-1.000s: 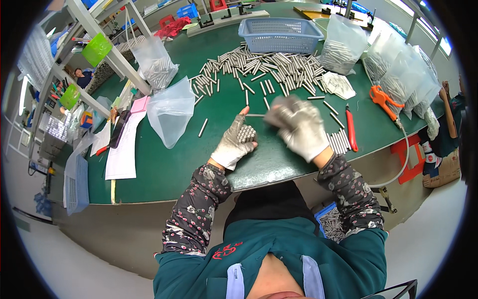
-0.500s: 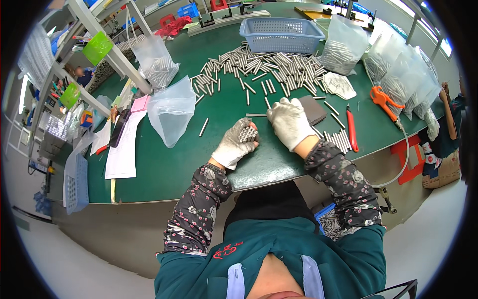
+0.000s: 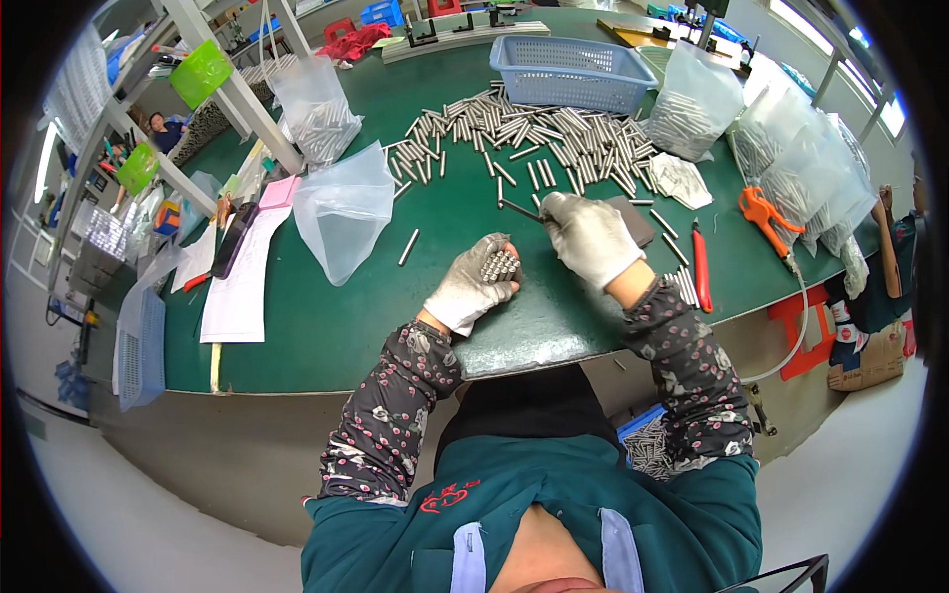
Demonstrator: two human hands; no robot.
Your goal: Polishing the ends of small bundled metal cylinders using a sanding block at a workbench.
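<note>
In my gloved left hand a bundle of short metal pins is gripped, their round ends showing above the curled fingers. My gloved right hand is ahead and to the right, its fingers pinched on one end of a single metal pin that points left. Beside and partly behind this hand lies a flat grey-brown block. Farther off spreads a large heap of loose metal pins. A small row of pins lies right of my right wrist, near red-handled pliers.
A blue perforated basket stands behind the heap on the green table. Bags of pins stand at right, near an orange air gun. At left are an empty plastic bag, papers and a shelf frame.
My right hand has shifted slightly right, and the pin at its fingers is now tilted rather than level. My left hand keeps its bundle. The whole view has shifted a little.
</note>
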